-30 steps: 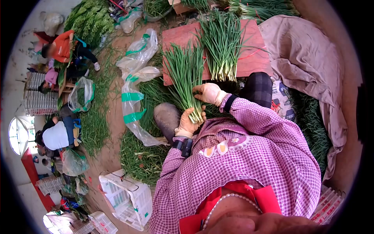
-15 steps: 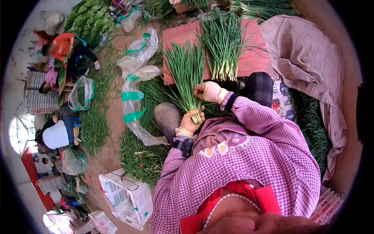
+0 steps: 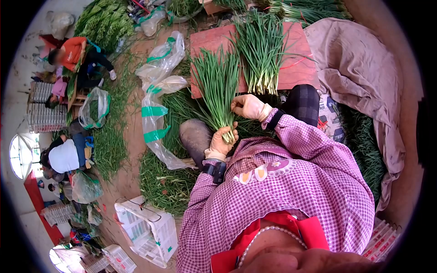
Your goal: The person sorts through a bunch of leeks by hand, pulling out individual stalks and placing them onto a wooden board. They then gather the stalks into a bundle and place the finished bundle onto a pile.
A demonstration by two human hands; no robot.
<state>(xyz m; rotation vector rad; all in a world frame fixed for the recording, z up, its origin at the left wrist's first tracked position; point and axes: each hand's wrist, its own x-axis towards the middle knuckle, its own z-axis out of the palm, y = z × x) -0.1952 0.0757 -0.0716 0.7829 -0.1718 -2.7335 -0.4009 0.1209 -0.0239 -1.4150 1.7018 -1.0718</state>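
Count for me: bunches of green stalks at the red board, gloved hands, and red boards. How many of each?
Bunches of long green stalks: 2 (held bunch, lying bunch)
Cream-gloved hands: 2 (left hand, right hand)
Flat red board: 1
Total: 5

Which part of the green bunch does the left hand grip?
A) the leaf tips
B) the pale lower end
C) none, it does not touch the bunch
B: the left hand is closed around the pale lower end of the green bunch.
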